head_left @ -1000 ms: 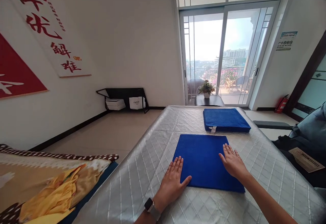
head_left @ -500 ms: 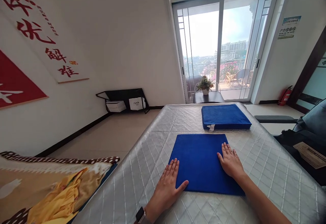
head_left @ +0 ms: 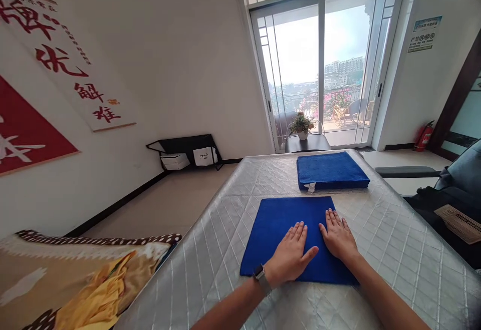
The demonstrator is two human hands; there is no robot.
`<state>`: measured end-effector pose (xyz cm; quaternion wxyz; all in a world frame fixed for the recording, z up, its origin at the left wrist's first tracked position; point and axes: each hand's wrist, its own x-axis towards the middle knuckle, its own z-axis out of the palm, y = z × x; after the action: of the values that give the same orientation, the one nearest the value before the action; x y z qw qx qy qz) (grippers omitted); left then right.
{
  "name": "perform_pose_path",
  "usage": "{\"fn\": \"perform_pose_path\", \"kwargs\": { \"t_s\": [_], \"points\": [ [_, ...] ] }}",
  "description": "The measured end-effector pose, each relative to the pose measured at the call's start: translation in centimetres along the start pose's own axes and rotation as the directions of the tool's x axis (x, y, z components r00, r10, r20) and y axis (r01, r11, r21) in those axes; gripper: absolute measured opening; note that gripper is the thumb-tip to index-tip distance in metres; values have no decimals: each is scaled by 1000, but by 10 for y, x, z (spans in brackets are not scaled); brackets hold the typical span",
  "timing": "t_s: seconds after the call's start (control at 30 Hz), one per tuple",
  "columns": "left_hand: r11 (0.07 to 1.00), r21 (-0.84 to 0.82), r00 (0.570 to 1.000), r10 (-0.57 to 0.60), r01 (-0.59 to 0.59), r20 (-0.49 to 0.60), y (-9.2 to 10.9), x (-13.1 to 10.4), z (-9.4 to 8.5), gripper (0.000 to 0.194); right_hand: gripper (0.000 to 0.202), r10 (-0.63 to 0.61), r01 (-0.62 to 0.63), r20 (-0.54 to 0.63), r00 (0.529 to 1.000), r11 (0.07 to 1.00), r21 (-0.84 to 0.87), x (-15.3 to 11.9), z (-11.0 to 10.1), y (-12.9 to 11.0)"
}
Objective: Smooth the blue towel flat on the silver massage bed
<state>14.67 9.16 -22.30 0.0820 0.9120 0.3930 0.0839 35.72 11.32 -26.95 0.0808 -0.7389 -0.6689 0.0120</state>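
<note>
A blue cloth [head_left: 276, 220] lies flat on the silver quilted table cover [head_left: 210, 250]. On its middle rests my left hand [head_left: 291, 252], palm down with the fingers stretched out and the thumb apart. My right hand [head_left: 338, 235] lies flat along the cloth's right edge, also with its fingers straight. Beyond the cloth sits a stack of folded blue cloths [head_left: 330, 167], a white tag [head_left: 311, 188] showing at its front left corner.
To the left below are a patterned blanket [head_left: 75, 260] and a yellow cloth [head_left: 101, 290]. A black chair [head_left: 432, 205] holding a cardboard piece [head_left: 458, 224] stands right. A potted plant [head_left: 301, 124] is past the table's far edge.
My left hand has slid right, from the cloth's left edge to its middle. My right hand stays at the right edge. The view has shifted slightly.
</note>
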Motion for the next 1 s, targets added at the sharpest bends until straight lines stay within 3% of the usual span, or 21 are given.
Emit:
{"fn": "perform_pose_path", "kwargs": {
  "t_s": [0.13, 0.27, 0.43, 0.67, 0.77, 1.0],
  "points": [
    [999, 0, 994, 51, -51, -101, 17, 54, 25, 73, 68, -17, 18, 14, 1000, 998, -54, -2, -2, 1],
    [1000, 7, 994, -26, 27, -110, 5, 70, 36, 75, 67, 2, -1, 31, 1000, 999, -40, -1, -5, 1],
    [977, 63, 976, -199, 205, -83, -45, 53, 25, 83, 69, 15, -15, 26, 1000, 1000, 8, 0, -6, 0],
    [900, 129, 907, -401, 416, -128, -126, 15, 9, 91, 69, 13, -13, 13, 1000, 1000, 14, 2, -1, 1],
    [884, 116, 888, -435, 452, -149, -139, 6, 9, 92, 70, 13, -13, 7, 1000, 1000, 15, 2, 1, 0],
    [883, 102, 881, -438, 459, -177, -146, 2, 10, 91, 73, 15, -15, 15, 1000, 1000, -7, 3, 1, -5]
  ]
}}
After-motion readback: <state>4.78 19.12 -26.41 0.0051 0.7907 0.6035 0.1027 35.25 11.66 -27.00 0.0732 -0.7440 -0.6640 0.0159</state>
